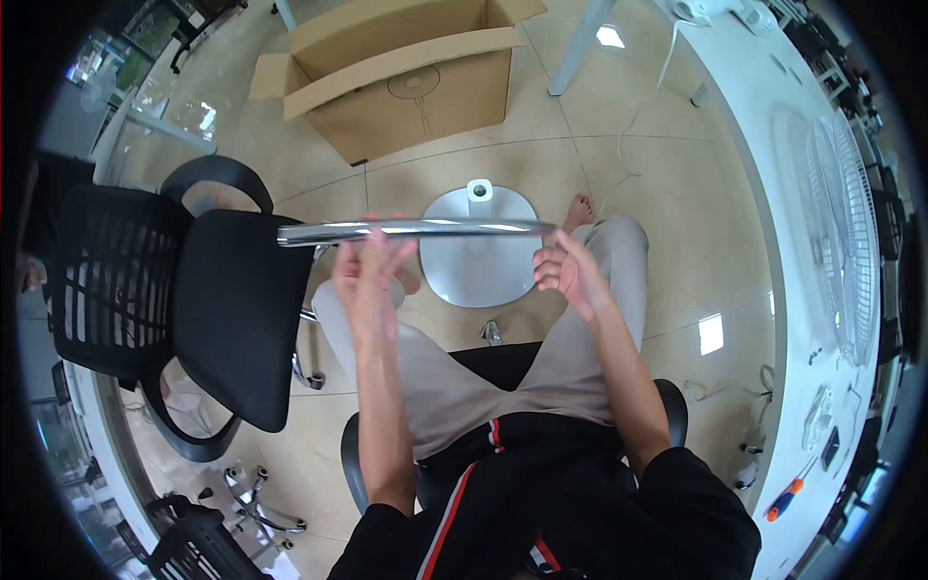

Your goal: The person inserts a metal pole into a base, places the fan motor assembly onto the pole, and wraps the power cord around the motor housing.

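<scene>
So far, little of the work with the fan parts looks joined up. The chrome pole [445,228] is held level in the air above the person's knees, well apart from the round base [474,275], which lies flat on the tiled floor between the bare feet with its socket standing empty.

The right hand [570,275] has its fingers curled at the pole's right end, the grip pinched on that tip. The left hand [372,271] is blurred. Its fingers stand up behind the pole near the middle and touch it, but I cannot tell whether that grip is closed round the tube or merely propping it.

By my judgement the unpacking is done and the putting-together is not — pole and base are separate, and two white wire grilles [841,222] lie loose on the counter [764,145] to the right. Nearer the person on that counter lies a screwdriver [785,500], with neither hand on it.

The one container is the cardboard box [406,87] on the floor beyond the base, its flaps thrown open. What shows of its inside is bare cardboard, though the near wall hides the bottom, so it may not be wholly empty.

A black mesh chair [232,309] stands just left of the person's knee, nothing on its seat.
</scene>
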The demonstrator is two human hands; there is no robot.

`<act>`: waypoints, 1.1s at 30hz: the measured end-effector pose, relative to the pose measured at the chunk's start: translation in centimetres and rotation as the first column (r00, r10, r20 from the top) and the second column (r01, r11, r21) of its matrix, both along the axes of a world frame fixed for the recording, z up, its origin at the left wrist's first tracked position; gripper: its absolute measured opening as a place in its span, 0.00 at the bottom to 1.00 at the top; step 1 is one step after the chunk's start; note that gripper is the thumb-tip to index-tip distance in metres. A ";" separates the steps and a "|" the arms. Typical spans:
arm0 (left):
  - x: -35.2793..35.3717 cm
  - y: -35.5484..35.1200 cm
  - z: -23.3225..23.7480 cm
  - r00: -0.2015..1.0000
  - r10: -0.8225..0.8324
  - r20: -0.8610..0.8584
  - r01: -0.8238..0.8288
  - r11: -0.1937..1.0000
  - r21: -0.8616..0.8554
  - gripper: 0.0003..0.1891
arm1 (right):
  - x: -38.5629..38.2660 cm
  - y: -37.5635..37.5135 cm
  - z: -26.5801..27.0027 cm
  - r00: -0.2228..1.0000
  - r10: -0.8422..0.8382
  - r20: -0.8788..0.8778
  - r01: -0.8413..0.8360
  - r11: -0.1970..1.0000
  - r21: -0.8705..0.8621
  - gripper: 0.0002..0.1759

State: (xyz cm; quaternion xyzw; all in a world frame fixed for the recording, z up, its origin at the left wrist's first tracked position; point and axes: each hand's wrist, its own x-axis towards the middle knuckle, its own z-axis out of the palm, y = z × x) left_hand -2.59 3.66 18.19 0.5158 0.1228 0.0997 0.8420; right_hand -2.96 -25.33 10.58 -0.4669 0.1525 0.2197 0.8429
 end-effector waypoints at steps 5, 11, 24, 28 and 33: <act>3.2 0.0 6.5 0.965 0.067 0.252 -0.161 0.915 0.371 0.17 | 2.1 -3.1 -2.9 0.986 -0.165 0.036 0.163 0.986 0.036 0.29; 6.5 -2.3 6.9 0.961 -0.079 0.265 -0.089 0.819 0.567 0.19 | 1.6 -2.4 -3.2 0.978 -0.207 0.015 0.207 0.978 -0.026 0.24; 9.3 -6.4 3.2 0.964 -0.163 0.212 -0.035 0.707 0.706 0.18 | 0.8 -3.2 -3.1 0.979 -0.205 0.025 0.205 0.978 -0.036 0.21; 10.1 -6.4 3.3 0.966 -0.165 0.197 -0.036 0.674 0.738 0.16 | 0.6 -3.4 -3.1 0.977 -0.211 0.027 0.212 0.976 -0.045 0.22; 10.0 -7.2 4.3 0.961 -0.166 0.222 -0.108 0.514 0.851 0.13 | 0.4 -3.5 -3.2 0.974 -0.222 0.034 0.224 0.973 -0.056 0.21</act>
